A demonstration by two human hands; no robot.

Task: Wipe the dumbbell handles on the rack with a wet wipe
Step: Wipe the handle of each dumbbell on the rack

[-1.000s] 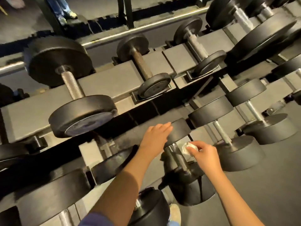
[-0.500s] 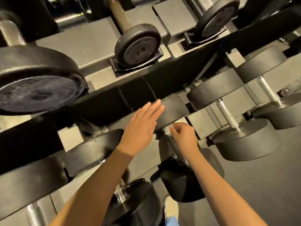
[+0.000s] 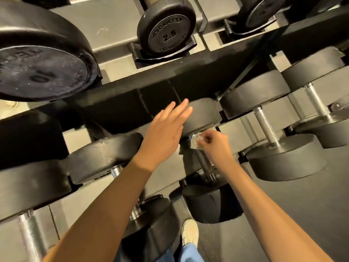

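1. At the far left we see a large dumbbell head (image 3: 43,72) on the upper shelf of the rack (image 3: 132,103). More dumbbells lie beneath it on the lower shelf.
2. Left of centre, the left hand (image 3: 164,129) reaches forward. Its fingers (image 3: 179,110) are straight and close together, lying flat against the rear head of the middle dumbbell (image 3: 202,114). Above the hand, on the upper shelf, sits a small dumbbell marked 2.5 (image 3: 166,33).
3. The middle dumbbell lies on the lower shelf, and its handle (image 3: 204,163) runs toward us down to the front head. The wet wipe (image 3: 194,143) touches the far end of that handle, just under the rear head. Below, between our arms, a light shoe (image 3: 190,235) stands on the floor (image 3: 302,224).
4. Just right of the wipe, the right hand (image 3: 217,146) has its fingers curled, pinching the wet wipe against the handle.
5. Further right we see a neighbouring dumbbell (image 3: 283,157) with a steel handle on the same shelf, and another beyond it.
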